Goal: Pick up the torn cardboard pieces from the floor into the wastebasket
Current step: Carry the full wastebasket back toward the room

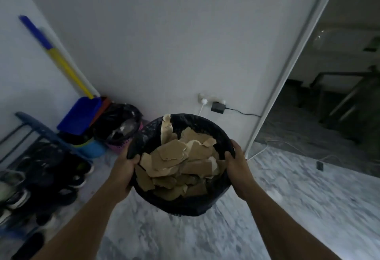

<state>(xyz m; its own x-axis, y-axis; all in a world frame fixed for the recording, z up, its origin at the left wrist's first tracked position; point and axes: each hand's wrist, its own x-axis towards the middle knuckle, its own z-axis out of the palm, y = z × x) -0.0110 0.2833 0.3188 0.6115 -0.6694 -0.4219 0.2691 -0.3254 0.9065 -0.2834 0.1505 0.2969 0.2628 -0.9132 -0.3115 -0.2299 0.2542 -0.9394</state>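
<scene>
Floor: marbled grey-white tile (pixel 287 208) fills the near ground, blurred; no loose cardboard shows on the stretch in view.
Left hand: the left hand (pixel 125 169) is closed on the wastebasket's left rim, thumb hooked over the edge, fingers under the liner.
Right hand: the right hand (pixel 236 163) clamps the right rim the same way, thumb inside, fingers wrapped outside.
Wastebasket: the wastebasket (pixel 185 204), lined with a black bag, is held off the floor between both hands, tilted slightly toward the camera.
Cardboard: torn cardboard pieces (pixel 181 163) are heaped inside to about rim level; one strip stands above the far edge.
Step in hand: judged as carrying the full basket, probably to set it down; collecting looks finished or nearly so.
Doing it well: keep the rim level and both grips even, since the heap is loose and a tilt could spill the top pieces; pinch liner and rim together so the bag does not slip.
Corner clutter: to the left, a shoe rack (pixel 41 167), then a blue dustpan (pixel 78 115) with its yellow-and-blue handle, and another lined bin (pixel 121 128) in the corner.
Wall: a white wall carries a socket with a black adapter (pixel 218 107); its cable runs right, something to step clear of.
Doorway: dim room beyond (pixel 329 105), details unclear.
</scene>
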